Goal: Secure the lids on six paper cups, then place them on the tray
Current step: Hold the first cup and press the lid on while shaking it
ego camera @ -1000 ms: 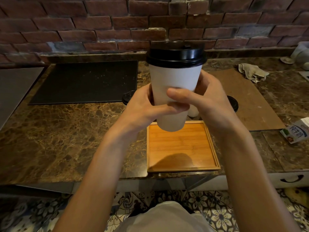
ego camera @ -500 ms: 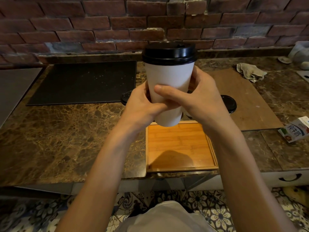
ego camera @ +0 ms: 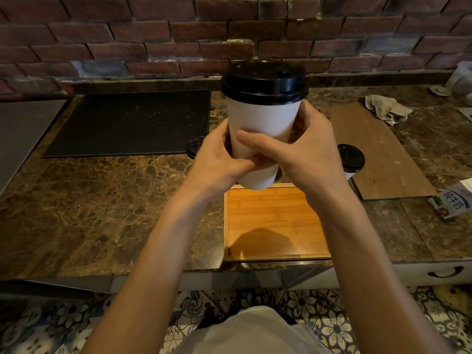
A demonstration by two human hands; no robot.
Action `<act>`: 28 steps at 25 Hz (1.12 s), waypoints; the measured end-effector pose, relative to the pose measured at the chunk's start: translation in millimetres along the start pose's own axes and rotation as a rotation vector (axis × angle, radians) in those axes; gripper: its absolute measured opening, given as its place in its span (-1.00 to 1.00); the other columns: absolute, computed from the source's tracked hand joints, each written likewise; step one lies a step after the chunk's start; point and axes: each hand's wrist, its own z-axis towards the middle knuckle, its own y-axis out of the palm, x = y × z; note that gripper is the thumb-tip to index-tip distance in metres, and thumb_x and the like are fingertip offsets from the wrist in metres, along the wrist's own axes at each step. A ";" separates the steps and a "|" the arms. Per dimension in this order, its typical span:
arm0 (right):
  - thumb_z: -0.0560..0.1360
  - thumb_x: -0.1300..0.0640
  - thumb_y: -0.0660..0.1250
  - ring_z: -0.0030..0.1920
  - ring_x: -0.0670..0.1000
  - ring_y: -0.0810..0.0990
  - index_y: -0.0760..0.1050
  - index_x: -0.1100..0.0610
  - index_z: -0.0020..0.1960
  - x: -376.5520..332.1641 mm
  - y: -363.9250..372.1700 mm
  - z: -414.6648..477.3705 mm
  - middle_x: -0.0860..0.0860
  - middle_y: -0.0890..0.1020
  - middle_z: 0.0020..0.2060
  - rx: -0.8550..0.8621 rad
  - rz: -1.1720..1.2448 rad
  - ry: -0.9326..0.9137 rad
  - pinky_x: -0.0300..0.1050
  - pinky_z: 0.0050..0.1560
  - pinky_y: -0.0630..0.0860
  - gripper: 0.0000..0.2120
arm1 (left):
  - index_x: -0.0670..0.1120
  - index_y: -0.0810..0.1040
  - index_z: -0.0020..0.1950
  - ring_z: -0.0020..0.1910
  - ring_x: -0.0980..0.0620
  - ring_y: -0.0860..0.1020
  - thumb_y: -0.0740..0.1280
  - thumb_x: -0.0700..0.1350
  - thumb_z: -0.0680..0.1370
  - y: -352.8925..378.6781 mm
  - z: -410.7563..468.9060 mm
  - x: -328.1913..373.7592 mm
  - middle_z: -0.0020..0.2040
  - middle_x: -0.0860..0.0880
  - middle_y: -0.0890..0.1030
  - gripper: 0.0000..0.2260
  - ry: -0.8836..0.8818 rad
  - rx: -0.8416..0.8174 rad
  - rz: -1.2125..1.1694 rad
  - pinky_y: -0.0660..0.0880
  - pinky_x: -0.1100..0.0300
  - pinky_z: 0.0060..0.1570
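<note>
This looks like a small café or drinks bar. A brown marbled stone worktop runs below a rough red brick wall across the top of the frame. A white takeaway paper cup with a black lid is at the centre above a wooden tray. A black mat lies upper left. A milk carton and a crumpled cloth are at the right. Patterned floor tiles run along the bottom.

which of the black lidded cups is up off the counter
The middle cup, held between the left grip and right grip above the tray. The right cup and the half-hidden left cup stand low beyond the tray.
</note>
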 end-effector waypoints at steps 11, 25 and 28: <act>0.30 -0.03 0.59 0.22 -0.21 0.53 0.39 0.00 0.33 35.1 -8.9 1.7 -0.16 0.57 0.18 -0.019 0.007 -0.076 -0.31 0.12 0.53 -0.33 | 0.23 0.37 0.34 0.34 0.24 0.38 0.36 0.21 0.43 -42.2 -20.8 -79.6 0.31 0.27 0.42 -0.51 -0.183 0.086 0.166 0.36 0.16 0.31; 0.21 0.06 0.64 0.25 -0.17 0.48 0.37 0.03 0.35 170.6 19.9 -35.3 -0.14 0.55 0.20 0.016 -0.037 0.253 -0.02 0.32 0.48 -0.22 | 0.10 0.09 0.54 0.54 -0.10 -0.17 0.06 0.23 0.60 -26.1 -69.5 -250.9 0.58 -0.11 -0.10 -0.46 -0.518 0.001 0.986 -0.19 -0.12 0.47; 0.22 0.08 0.65 0.17 -0.28 0.45 0.33 -0.08 0.30 188.0 28.5 -34.1 -0.26 0.51 0.13 0.039 -0.064 0.325 -0.02 0.32 0.47 -0.23 | 0.11 -0.13 0.55 0.53 -0.11 -0.24 -0.11 0.27 0.59 -13.4 -77.3 -259.6 0.56 -0.13 -0.20 -0.43 -0.575 -0.076 1.142 -0.25 -0.13 0.47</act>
